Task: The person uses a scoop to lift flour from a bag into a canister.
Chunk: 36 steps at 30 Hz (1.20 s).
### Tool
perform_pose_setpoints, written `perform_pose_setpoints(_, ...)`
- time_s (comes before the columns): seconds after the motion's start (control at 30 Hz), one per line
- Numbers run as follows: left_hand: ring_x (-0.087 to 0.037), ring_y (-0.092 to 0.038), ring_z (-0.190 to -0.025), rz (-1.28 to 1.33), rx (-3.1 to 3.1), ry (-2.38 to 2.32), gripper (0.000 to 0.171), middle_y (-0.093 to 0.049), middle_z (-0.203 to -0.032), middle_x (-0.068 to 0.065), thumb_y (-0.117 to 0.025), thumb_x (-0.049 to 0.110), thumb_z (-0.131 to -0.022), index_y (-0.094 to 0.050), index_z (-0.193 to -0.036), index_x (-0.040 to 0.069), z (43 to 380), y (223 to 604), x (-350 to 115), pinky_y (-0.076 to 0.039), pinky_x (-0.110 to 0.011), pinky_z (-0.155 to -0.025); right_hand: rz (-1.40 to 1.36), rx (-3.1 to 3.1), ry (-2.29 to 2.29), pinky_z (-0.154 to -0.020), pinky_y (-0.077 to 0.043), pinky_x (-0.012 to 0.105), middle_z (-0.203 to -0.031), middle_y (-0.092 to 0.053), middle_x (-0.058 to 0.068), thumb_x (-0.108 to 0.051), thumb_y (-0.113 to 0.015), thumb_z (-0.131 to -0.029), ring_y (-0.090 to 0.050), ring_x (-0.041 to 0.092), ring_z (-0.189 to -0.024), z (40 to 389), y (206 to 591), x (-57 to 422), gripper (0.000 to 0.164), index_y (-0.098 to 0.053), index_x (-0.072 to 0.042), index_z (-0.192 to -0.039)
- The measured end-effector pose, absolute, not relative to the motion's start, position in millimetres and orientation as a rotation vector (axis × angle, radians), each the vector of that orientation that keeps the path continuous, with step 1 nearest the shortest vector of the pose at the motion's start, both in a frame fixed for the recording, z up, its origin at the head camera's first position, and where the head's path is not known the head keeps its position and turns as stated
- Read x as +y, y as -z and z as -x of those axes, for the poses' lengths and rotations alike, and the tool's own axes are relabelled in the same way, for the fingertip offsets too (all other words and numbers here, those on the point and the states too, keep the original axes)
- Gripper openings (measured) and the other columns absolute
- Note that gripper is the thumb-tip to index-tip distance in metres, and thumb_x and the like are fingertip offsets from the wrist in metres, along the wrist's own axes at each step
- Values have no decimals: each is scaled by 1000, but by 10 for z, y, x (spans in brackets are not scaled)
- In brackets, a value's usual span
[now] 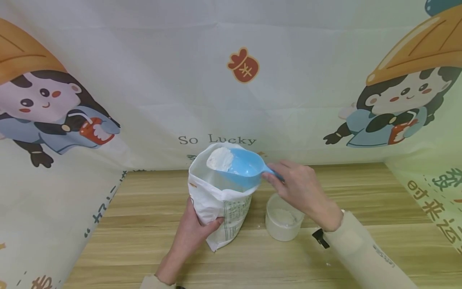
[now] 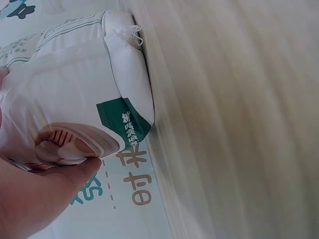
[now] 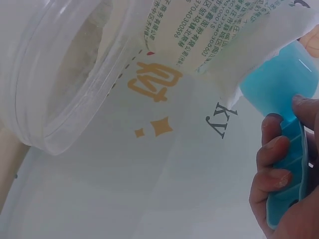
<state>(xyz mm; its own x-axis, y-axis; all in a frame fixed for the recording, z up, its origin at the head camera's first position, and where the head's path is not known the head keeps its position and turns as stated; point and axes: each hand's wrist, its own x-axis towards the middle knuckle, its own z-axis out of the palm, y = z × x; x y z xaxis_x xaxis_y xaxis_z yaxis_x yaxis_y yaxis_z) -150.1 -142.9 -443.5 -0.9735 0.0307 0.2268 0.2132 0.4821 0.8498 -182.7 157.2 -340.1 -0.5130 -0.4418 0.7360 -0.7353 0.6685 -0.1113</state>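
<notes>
White printed bag, side gripped by left hand; blue scoop of powder over bag's mouth, long axis rightward, gripped by right hand; plastic tub right of bag, nearer right hand.

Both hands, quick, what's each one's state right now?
Left hand: closed around the side of the white bag.
Right hand: closed, holding the blue scoop.

Wood-grain table, light brown, streaked side to side — printed white bag stands on it, translucent round tub sits just to its right — few tiny white specks near the tub.
</notes>
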Motion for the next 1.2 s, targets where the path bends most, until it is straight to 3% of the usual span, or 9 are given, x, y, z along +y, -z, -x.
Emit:
perform_pose_setpoints(0.13,-29,-62,-106,211,-2550,1497,88,-62,-119,-13,-91,21,-77,-37,-146,8,1504,4435,-1429,-51,-50,-94,-891,-2179,-553,-49,-49,32,-87,-73,8,-22,-76,-94,-61,16,-62,1813,3419,1592,19,-75,-4,-101)
perform_pose_setpoints(0.27,-29,-62,-106,213,-2547,1505,89,-62,-119,-13,-91,21,-77,-36,-146,8,1505,4436,-1430,-51,-50,-94,-882,-2180,-562,-49,-46,30,-85,-71,6,-14,-81,-88,-57,14,-61,1797,3429,1595,17,-74,-4,-101)
perform_pose_setpoints(0.4,-29,-62,-106,215,-2547,1499,89,-62,-119,-13,-91,21,-77,-36,-146,8,1504,4433,-1428,-51,-50,-94,-881,-2160,-581,-50,-50,31,-86,-73,7,-15,-81,-89,-61,15,-62,1786,3436,1610,18,-75,-3,-101)
perform_pose_setpoints(0.5,-29,-62,-106,215,-2547,1498,88,-62,-119,-14,-91,22,-78,-37,-146,8,1509,4437,-1430,-51,-50,-94,-875,-2142,-597,-53,-54,34,-88,-75,9,-32,-69,-101,-66,18,-65,1777,3433,1635,31,-76,-2,-102)
perform_pose_setpoints(0.73,-29,-63,-105,198,-2552,1486,87,-63,-117,-14,-91,23,-77,-38,-145,7,1504,4435,-1428,-51,-50,-93,-865,-2132,-615,-54,-55,35,-87,-75,11,-33,-67,-102,-66,18,-65,1723,3380,1738,35,-76,0,-105)
perform_pose_setpoints(0.87,-29,-63,-105,200,-2547,1495,88,-63,-117,-13,-91,22,-77,-38,-145,7,1502,4439,-1427,-51,-50,-93,-856,-2102,-583,-50,-49,31,-82,-73,8,-50,-46,-108,-59,15,-60,1702,3358,1787,58,-77,-1,-102)
perform_pose_setpoints(1.2,-31,-61,-109,208,-2544,1515,92,-62,-122,-15,-91,21,-77,-35,-148,7,1501,4437,-1427,-50,-51,-97,-830,-2086,-552,-49,-48,30,-82,-73,7,-52,-45,-108,-58,12,-59,1632,3337,1950,60,-77,-1,-102)
